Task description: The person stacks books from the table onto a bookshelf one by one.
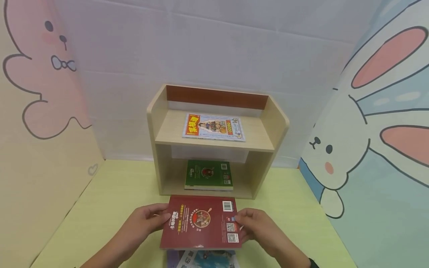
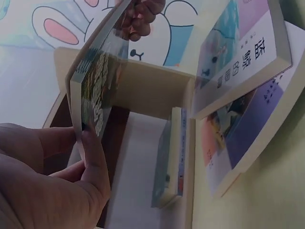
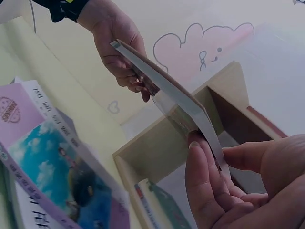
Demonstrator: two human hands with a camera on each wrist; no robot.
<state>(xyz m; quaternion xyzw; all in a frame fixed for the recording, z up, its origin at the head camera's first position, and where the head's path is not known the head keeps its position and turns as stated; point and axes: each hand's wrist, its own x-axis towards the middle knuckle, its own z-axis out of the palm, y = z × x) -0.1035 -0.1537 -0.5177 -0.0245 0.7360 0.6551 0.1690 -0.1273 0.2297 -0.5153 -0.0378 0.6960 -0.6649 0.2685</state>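
Both hands hold a dark red book (image 1: 214, 232) by its two short sides, back cover up, in front of a small wooden shelf (image 1: 214, 146). My left hand (image 1: 146, 220) pinches its left edge, thumb on the cover and fingers beneath; the left wrist view shows this grip on the book (image 2: 97, 71). At the right edge my right hand (image 1: 256, 225) pinches it the same way, with the thumb on top. On the shelf's lower level lies a green book (image 1: 208, 175), on top of another book. A light blue illustrated book (image 1: 214, 127) lies on the upper level.
Below the red book in the head view, more books (image 1: 204, 259) lie stacked on the pale yellow table (image 1: 124, 186); the left wrist view shows a blue and lilac book (image 2: 243, 52) among them. Walls with a cartoon rabbit (image 1: 338, 160) and a pink cartoon figure (image 1: 50, 82) flank the table.
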